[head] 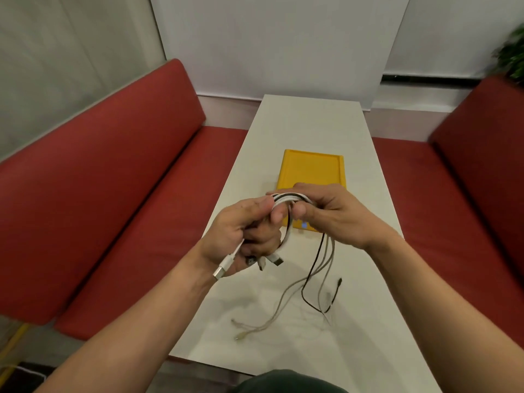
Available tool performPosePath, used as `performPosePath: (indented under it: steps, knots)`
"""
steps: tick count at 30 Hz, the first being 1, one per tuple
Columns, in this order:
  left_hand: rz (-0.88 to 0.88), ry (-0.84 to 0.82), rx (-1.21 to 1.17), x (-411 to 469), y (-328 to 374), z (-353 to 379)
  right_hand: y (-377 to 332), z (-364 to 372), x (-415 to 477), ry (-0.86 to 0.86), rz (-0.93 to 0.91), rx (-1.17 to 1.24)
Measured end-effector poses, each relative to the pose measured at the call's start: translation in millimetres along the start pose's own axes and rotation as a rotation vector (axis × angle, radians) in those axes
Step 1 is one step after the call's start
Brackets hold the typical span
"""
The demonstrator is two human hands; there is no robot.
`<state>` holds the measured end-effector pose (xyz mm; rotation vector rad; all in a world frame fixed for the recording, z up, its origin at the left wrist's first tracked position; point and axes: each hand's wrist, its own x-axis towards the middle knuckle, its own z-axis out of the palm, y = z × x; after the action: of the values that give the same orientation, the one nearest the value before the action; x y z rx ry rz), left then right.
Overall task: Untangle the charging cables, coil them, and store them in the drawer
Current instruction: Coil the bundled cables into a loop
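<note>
A bundle of white and black charging cables (287,198) is held above the white table (309,123). My left hand (243,231) grips the looped part, and several plug ends (273,260) stick out below its palm. My right hand (331,214) pinches the same loop from the right side. Loose cable tails (312,282), white and black, hang down from my right hand and trail on the table toward me. A yellow tray-like drawer (312,165) lies flat on the table just behind both hands, its near part hidden by them.
Red cushioned benches (119,177) run along both sides of the narrow table. White wall panels stand behind the table's far end. A green plant (510,55) shows at the upper right. The table's near edge is close to my body.
</note>
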<state>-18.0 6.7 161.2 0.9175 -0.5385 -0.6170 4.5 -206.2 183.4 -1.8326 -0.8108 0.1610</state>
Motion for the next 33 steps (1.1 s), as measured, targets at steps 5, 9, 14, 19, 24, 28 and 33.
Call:
performPosePath:
  steps: [5, 9, 14, 19, 24, 28, 33]
  knots:
    - [0.018, 0.008, -0.013, 9, 7, -5, -10, 14, -5, 0.049, 0.146, -0.114]
    - [0.015, 0.109, -0.036, 16, 6, -7, -18, 24, -5, 0.108, 0.241, -0.276]
    - [0.003, 0.237, 0.027, 23, 1, -5, -12, 41, 0, 0.319, 0.326, -0.374]
    - [0.039, 0.271, 0.064, 24, 1, -3, -11, 36, 7, 0.315, 0.278, -0.331]
    - [0.042, 0.262, 0.104, 27, 4, -4, -14, 34, 7, 0.374, 0.287, 0.065]
    - [0.008, 0.306, 0.182, 27, 9, -5, -12, 31, 8, 0.35, 0.302, 0.011]
    - [-0.005, 0.412, 0.288, 27, 14, -2, -14, 29, 9, 0.309, 0.305, 0.11]
